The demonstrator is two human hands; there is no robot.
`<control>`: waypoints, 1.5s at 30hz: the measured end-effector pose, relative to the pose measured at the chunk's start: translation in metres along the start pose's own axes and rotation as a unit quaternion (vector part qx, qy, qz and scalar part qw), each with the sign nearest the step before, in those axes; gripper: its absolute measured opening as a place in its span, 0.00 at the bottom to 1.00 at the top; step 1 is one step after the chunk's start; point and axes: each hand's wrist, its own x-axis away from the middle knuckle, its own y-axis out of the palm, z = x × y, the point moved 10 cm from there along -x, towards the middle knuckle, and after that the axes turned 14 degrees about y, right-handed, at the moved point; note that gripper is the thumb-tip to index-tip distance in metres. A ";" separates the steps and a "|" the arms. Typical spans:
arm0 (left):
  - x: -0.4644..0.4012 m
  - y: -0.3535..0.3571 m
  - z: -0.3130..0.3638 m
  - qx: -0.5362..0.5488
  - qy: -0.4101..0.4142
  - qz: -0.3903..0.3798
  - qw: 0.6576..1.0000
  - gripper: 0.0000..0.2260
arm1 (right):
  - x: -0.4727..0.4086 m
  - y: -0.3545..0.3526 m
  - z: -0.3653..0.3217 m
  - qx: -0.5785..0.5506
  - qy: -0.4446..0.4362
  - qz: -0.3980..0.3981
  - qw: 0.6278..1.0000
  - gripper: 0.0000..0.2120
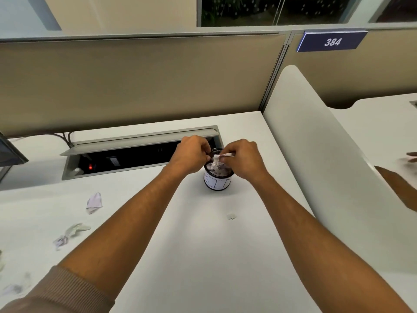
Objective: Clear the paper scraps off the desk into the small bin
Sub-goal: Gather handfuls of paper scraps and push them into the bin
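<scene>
A small round bin (217, 182) with a white paper label stands on the white desk (203, 245), with crumpled paper filling its top. Both my hands are over its mouth. My left hand (191, 154) has its fingers curled at the bin's left rim; what it holds I cannot make out. My right hand (242, 158) pinches a white paper scrap (222, 156) above the opening. Loose scraps lie on the desk: a folded one (94, 202), a crumpled one (75, 230), a small piece (231, 216) and more at the left edge (13, 289).
An open cable tray (126, 154) with sockets runs behind the bin. A beige partition (135, 82) closes the back, a white divider panel (316, 154) the right. Another person's hand (411, 157) shows beyond the divider. A monitor corner (9, 152) sits at far left.
</scene>
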 end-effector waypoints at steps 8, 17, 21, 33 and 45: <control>0.010 0.007 -0.018 0.102 -0.067 0.004 0.993 0.05 | -0.002 0.060 -0.023 0.285 -0.037 -0.072 0.955 0.11; 0.015 0.007 -0.022 0.187 -0.094 0.012 0.978 0.05 | -0.002 0.026 -0.042 0.271 -0.073 -0.086 0.956 0.11; 0.015 0.008 -0.024 0.200 -0.100 0.014 0.975 0.05 | -0.003 0.044 -0.038 0.265 -0.064 -0.111 0.956 0.07; 0.016 0.014 -0.031 0.246 -0.105 0.023 0.963 0.06 | -0.018 0.096 -0.023 0.345 -0.082 -0.182 0.917 0.08; 0.019 0.014 -0.032 0.248 -0.105 0.045 0.962 0.06 | -0.009 0.094 -0.022 0.378 -0.077 -0.249 0.888 0.02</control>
